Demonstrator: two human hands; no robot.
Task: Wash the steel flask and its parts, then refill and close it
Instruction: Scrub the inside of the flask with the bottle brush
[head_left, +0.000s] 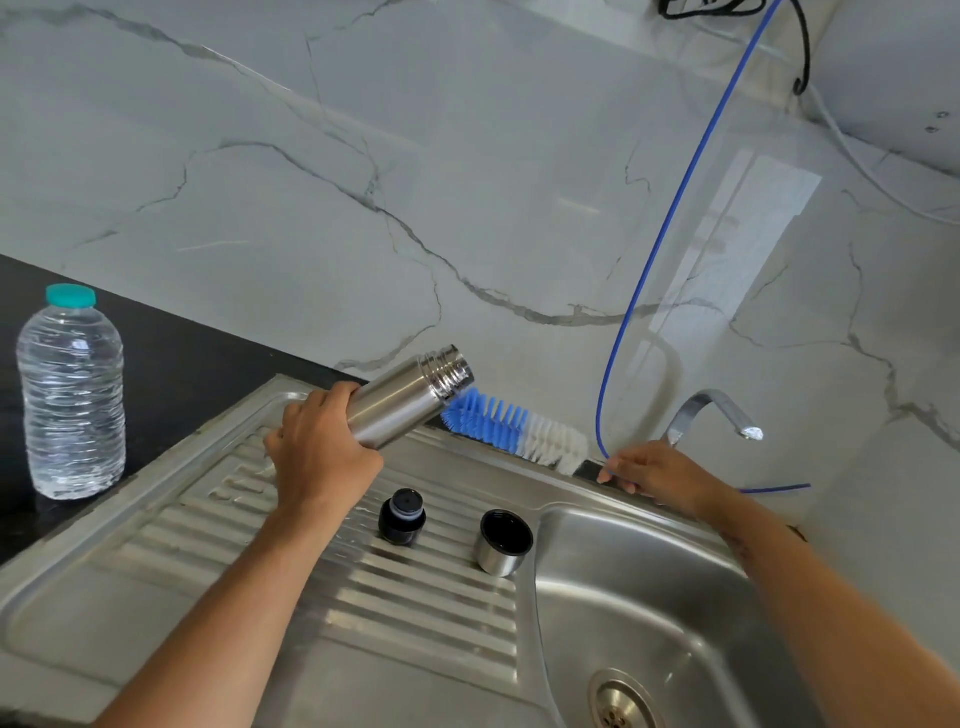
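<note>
Left hand (322, 447): grips tilted steel flask (410, 397)
Right hand (660, 475): holds bottle brush (511, 428) handle
Drainboard (260, 587): stopper (401, 517), cup lid (504, 541)

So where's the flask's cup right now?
In the head view, the cup stands mouth-up on the ribbed drainboard, at the basin's left edge, just right of the black stopper.

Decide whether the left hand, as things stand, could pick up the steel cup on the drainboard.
Probably not yet. The left hand grips the steel flask, so its fingers are occupied. The way itself looks free: the steel cup stands open on the drainboard, beside the black stopper.
</note>
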